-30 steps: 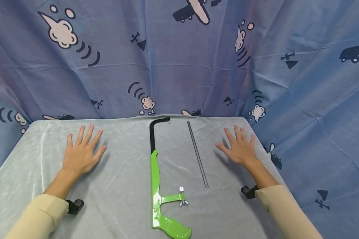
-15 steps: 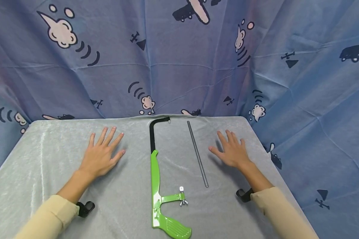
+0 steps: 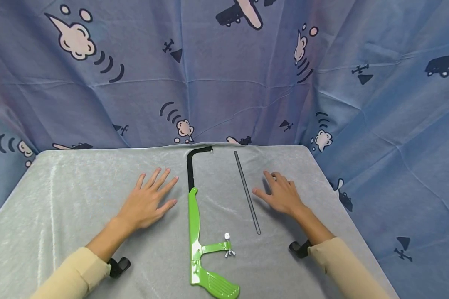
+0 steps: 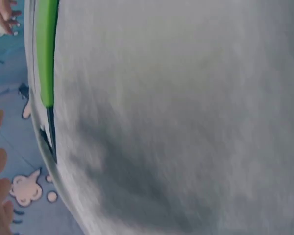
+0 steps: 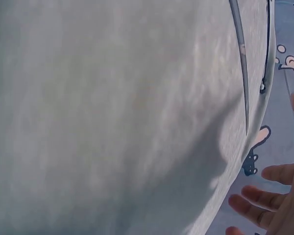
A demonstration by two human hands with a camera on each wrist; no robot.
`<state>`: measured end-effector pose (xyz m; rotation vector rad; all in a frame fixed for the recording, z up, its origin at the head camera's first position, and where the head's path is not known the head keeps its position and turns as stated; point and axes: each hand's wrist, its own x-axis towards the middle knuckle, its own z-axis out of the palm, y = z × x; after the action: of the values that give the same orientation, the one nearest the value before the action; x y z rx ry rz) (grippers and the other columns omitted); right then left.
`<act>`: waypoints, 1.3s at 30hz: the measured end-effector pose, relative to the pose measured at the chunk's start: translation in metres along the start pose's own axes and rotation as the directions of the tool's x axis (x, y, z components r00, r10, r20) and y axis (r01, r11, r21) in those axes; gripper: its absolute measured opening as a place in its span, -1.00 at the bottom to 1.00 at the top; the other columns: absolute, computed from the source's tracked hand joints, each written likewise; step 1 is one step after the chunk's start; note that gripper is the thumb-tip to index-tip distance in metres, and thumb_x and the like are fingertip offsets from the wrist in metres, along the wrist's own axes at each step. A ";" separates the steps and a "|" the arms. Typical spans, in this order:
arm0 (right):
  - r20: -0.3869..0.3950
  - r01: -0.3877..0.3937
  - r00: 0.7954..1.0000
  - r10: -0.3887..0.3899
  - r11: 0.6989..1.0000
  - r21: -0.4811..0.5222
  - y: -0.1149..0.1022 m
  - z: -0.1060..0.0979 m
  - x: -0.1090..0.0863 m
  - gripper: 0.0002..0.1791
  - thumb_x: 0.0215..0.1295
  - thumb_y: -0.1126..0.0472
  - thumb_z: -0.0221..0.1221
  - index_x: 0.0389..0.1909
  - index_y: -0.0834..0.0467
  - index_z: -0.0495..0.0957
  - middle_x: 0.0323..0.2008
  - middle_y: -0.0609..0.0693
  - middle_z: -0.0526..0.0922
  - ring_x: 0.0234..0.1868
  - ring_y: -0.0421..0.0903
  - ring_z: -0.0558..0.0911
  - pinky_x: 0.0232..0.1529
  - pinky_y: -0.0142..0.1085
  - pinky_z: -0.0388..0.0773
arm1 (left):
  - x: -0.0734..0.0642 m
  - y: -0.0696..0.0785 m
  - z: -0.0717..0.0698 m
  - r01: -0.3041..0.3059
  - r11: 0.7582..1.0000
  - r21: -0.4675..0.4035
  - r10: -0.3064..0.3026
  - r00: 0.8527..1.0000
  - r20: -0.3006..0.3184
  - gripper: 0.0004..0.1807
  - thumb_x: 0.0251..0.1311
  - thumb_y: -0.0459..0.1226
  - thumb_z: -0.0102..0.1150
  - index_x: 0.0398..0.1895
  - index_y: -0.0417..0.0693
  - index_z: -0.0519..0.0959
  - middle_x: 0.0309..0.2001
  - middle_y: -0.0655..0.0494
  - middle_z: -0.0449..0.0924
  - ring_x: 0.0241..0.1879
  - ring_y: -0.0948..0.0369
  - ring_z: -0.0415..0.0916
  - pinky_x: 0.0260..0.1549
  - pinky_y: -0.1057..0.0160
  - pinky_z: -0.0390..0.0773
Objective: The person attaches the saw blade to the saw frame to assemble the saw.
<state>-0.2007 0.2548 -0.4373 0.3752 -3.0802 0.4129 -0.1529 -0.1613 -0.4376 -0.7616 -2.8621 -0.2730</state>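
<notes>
A hacksaw frame (image 3: 194, 216) with a green handle and a black bent front arm lies on the table, its grip toward me. To its right lies a thin grey hacksaw blade (image 3: 247, 193), separate from the frame. My left hand (image 3: 145, 205) hovers left of the frame, fingers spread, holding nothing. Just right of the blade, my right hand (image 3: 282, 194) has its thumb toward it and its fingers slightly bent, with nothing held. In the left wrist view the green frame (image 4: 47, 58) runs along the left; in the right wrist view the blade (image 5: 243, 58) stands beyond the right hand's shadow.
A grey velvety cloth (image 3: 78, 182) covers the table. A blue curtain (image 3: 224, 83) with printed planes and clouds hangs behind and to the right. A wing nut (image 3: 230, 253) and a small clamp sit on the frame's short side arm. Black straps (image 3: 119, 268) circle both wrists.
My left hand has moved right, toward the hacksaw frame. My right hand has moved left toward the blade, its fingers bending a little. Frame and blade stay where they were.
</notes>
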 end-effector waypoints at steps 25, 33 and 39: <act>0.105 -0.118 0.992 0.069 0.808 0.577 -0.020 0.019 0.003 -0.43 0.25 0.15 0.36 0.15 0.45 0.51 -0.17 0.17 0.62 -0.39 -0.06 0.63 -0.44 -0.30 0.55 | 0.004 0.051 0.012 -0.201 0.952 -0.232 0.223 0.972 0.074 -0.28 0.38 0.08 0.06 0.47 -0.09 0.28 0.48 -0.20 0.16 0.47 -0.16 0.07 0.37 -0.20 0.09; 0.196 -0.272 0.962 0.190 0.716 0.643 -0.024 0.023 0.004 -0.47 0.23 0.20 0.37 0.16 0.36 0.53 -0.22 0.09 0.61 -0.50 -0.15 0.59 -0.58 -0.31 0.47 | 0.005 0.061 0.016 -0.212 0.934 -0.286 0.252 0.962 0.108 -0.27 0.36 0.09 0.07 0.46 -0.13 0.30 0.44 -0.24 0.22 0.48 -0.17 0.03 0.38 -0.21 0.06; 0.181 -0.287 0.958 0.223 0.714 0.639 -0.026 0.028 0.005 -0.52 0.17 0.28 0.38 0.11 0.35 0.58 -0.24 0.06 0.60 -0.57 -0.20 0.48 -0.59 -0.36 0.42 | 0.004 0.069 0.018 -0.222 0.924 -0.310 0.280 0.948 0.154 -0.29 0.38 0.10 0.04 0.45 -0.11 0.32 0.42 -0.20 0.28 0.48 -0.14 0.05 0.40 -0.16 0.05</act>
<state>-0.1987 0.2217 -0.4571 -0.0565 -2.9556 1.5572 -0.1234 -0.0967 -0.4451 -1.2671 -2.8919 -0.6225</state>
